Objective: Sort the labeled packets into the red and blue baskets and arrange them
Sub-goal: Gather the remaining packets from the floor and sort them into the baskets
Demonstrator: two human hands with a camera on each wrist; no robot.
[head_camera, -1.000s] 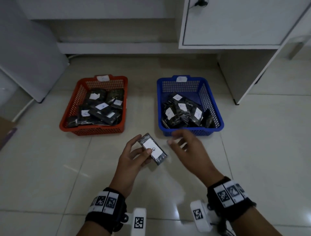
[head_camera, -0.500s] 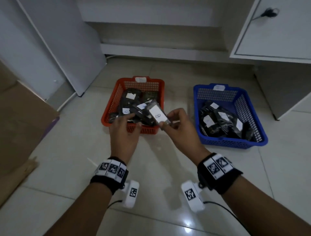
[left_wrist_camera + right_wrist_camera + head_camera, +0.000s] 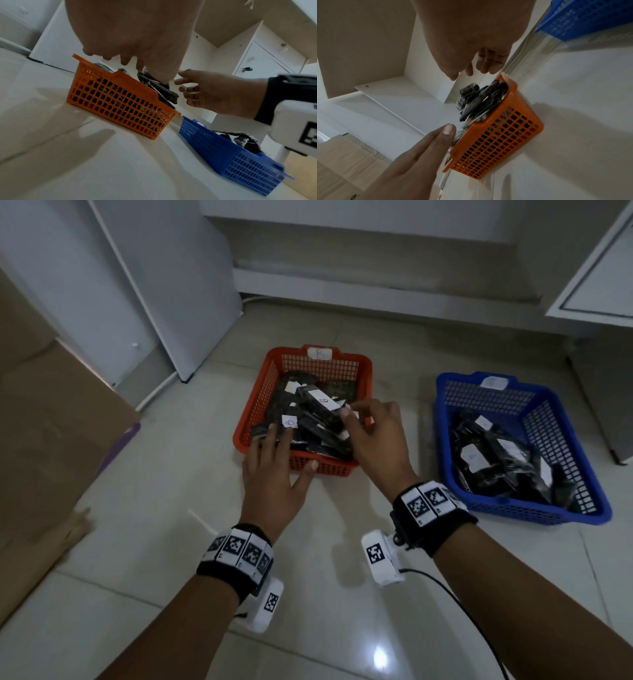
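Note:
The red basket (image 3: 320, 469) stands on the floor in the middle, piled with black packets bearing white labels. One long labeled packet (image 3: 322, 405) lies on top of the pile. My right hand (image 3: 356, 414) hovers just right of it over the basket's right side, fingers loosely curled and holding nothing, as the right wrist view (image 3: 471, 70) confirms. My left hand (image 3: 284, 453) reaches over the near-left rim with straight fingers touching the packets. The blue basket (image 3: 534, 511) to the right holds more packets.
A large cardboard box (image 3: 44, 440) fills the left side. A white panel (image 3: 164, 285) leans behind the red basket, and a white cabinet (image 3: 596, 285) stands at the back right. A cable (image 3: 455, 597) trails from my right wrist camera across the tiles.
The labeled packet passed from my left hand to my right, travelled over the red basket, and now lies on its pile. My left hand moved forward onto the basket's near-left rim.

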